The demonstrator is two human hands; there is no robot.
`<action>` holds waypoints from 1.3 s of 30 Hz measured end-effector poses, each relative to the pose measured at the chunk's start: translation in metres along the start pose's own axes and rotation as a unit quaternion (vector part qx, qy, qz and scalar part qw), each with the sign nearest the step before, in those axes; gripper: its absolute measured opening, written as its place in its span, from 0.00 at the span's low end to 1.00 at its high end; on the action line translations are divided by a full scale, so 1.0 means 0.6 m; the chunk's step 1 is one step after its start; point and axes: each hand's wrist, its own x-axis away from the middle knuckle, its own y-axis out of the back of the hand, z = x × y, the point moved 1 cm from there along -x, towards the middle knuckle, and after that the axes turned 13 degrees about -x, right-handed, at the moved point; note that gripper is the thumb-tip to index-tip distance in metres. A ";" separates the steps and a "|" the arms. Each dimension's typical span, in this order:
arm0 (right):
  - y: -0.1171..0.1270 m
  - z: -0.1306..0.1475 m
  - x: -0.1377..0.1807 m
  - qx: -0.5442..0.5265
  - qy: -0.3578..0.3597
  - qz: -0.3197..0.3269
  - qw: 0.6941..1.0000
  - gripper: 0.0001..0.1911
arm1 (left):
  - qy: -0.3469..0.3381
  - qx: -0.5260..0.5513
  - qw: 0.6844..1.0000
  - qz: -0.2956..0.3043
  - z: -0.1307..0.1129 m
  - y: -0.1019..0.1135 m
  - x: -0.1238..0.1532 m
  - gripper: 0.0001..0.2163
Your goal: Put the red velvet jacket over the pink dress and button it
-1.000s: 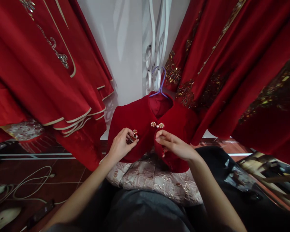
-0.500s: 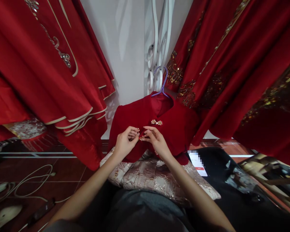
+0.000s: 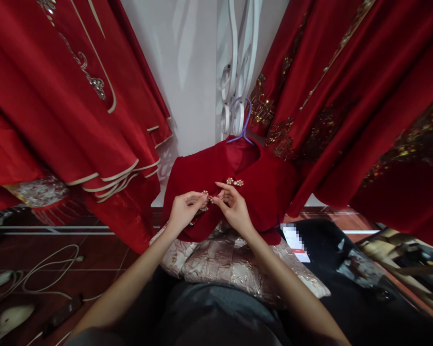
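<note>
A short red velvet jacket [image 3: 267, 187] hangs on a purple hanger [image 3: 242, 132] in front of me, over a pale brocade skirt [image 3: 234, 264]. A pearl clasp [image 3: 234, 182] near the collar is joined. Just below it, my left hand [image 3: 183, 211] and my right hand [image 3: 233, 209] meet at the jacket's front opening. Both hands pinch the two halves of a second pearl clasp [image 3: 206, 196] with thumb and fingertips, and the halves touch each other.
Red embroidered gowns hang at the left [image 3: 57, 110] and right [image 3: 346, 110]. A white scrolled metal rack [image 3: 234, 72] stands behind the jacket. White cables [image 3: 46, 271] and a dark remote-like object [image 3: 61, 315] lie on the dark red floor at left. A black bag [image 3: 346, 269] sits at right.
My right hand moved left from the jacket's right flap to meet my left hand. The two front edges came together, and both hands now pinch the lower clasp.
</note>
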 end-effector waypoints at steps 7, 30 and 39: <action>-0.005 -0.004 -0.004 0.065 0.018 0.014 0.998 0.20 | -0.012 -0.012 1.000 0.009 -0.008 0.001 0.004 0.17; 0.007 0.007 -0.009 0.112 0.006 0.047 0.993 0.09 | -0.052 -0.039 0.998 0.010 -0.003 0.003 -0.007 0.12; 0.090 0.047 0.016 0.245 -0.154 0.156 0.945 0.07 | -0.073 -0.266 0.948 0.161 0.015 0.062 0.005 0.08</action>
